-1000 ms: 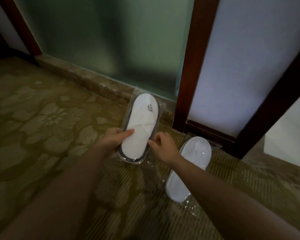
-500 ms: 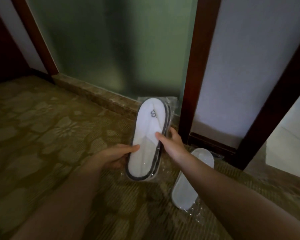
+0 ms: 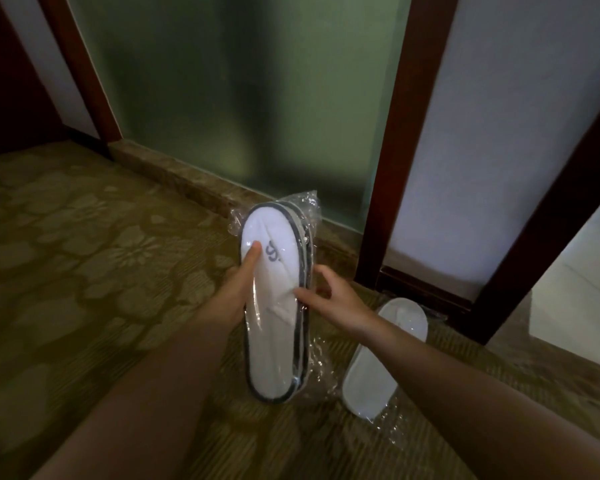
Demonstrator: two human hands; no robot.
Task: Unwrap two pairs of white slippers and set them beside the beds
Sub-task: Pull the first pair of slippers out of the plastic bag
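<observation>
1. My left hand (image 3: 230, 295) grips the left edge of the wrapped pair of white slippers with dark edging (image 3: 274, 306): the thumb lies stretched up the front of the pack, its tip pressed on the toe just beside a small grey logo, and the other fingers are hidden behind the pack.
2. My right hand (image 3: 333, 299) is half open at the pack's right edge. The thumb tip rests on the front near the middle, and the curled fingers sit at the dark rim; I cannot tell how firmly they close on it.
3. The pack stands nearly upright between my two hands, toe end up, clear of the floor as far as I can tell.
4. The clear crinkled plastic bag (image 3: 307, 211) encloses the pair completely. It bunches loosely above the toe and down the lower right side. By the two dark rims stacked at the right edge, two slippers lie flat together inside.
5. To the right of the held pack, and lower, a second white slipper pack in clear plastic (image 3: 383, 358) lies flat on the olive flower-patterned carpet (image 3: 84, 271). How many slippers it holds I cannot tell.
6. Behind the held pack stands a frosted green glass panel (image 3: 239, 98) on a stone sill, with a dark red-brown wooden post (image 3: 399, 133) at its right.
7. Count: two wrapped packs, two bare hands.
</observation>
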